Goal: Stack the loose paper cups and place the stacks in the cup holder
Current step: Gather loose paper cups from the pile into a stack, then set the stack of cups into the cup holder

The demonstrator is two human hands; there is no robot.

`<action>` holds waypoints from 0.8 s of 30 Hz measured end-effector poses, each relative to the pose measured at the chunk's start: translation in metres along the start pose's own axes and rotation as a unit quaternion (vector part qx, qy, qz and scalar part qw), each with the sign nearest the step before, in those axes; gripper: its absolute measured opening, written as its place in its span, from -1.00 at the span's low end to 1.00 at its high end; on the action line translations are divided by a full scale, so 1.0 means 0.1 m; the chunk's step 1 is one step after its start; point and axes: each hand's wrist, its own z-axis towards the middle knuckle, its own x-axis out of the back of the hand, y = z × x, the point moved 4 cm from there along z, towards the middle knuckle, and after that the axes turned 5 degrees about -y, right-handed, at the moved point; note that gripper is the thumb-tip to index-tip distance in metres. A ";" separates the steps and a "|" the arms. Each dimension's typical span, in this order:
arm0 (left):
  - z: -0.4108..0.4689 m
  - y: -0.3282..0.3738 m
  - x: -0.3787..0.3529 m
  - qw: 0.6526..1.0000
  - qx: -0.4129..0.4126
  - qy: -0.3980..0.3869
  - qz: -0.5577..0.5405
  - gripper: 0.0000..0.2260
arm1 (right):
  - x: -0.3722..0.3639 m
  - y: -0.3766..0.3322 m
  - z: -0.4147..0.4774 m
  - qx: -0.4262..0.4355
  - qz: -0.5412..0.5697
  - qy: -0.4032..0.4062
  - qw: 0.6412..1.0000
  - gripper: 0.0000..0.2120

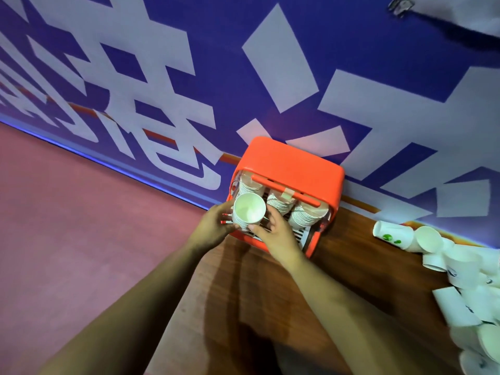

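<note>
Risk: cup stack snagging or skewing at the cup holder's left slot.
Pinched by its sides between left hand and right hand, at the holder's front-left, against rims already inside. Likely to jam if tilted. Loose cups well right of holder on surface.

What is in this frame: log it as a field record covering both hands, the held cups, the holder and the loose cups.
cup holder: orange, on the wooden table, other stacks inside
left hand: grips the cup stack
right hand: grips the same stack
cup stack: white, open mouth facing the camera, at the cup holder's front left
loose cups: white, piled at the table's right
</note>
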 end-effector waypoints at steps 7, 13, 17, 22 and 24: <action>0.08 -0.15 -0.03 0.999 0.023 0.025 -0.025 -0.48 | -0.10 0.11 0.15 -0.003 -0.016 0.012 1.000 -0.47; 0.05 -0.16 -0.02 0.999 0.032 0.034 -0.020 -0.51 | -0.14 0.09 0.16 -0.019 -0.018 0.020 0.999 -0.42; -0.10 -0.15 -0.02 0.996 0.062 0.058 -0.017 -0.56 | -0.05 0.11 0.00 -0.044 -0.053 0.032 0.997 -0.41; -0.40 -0.12 -0.19 0.992 0.102 0.044 0.051 -0.76 | 0.48 0.21 -0.63 -0.072 -0.155 0.028 0.985 -0.63; -0.47 -0.04 -0.35 0.991 0.105 -0.015 0.086 -0.85 | 0.84 0.32 -0.88 -0.094 -0.228 0.037 0.968 -0.66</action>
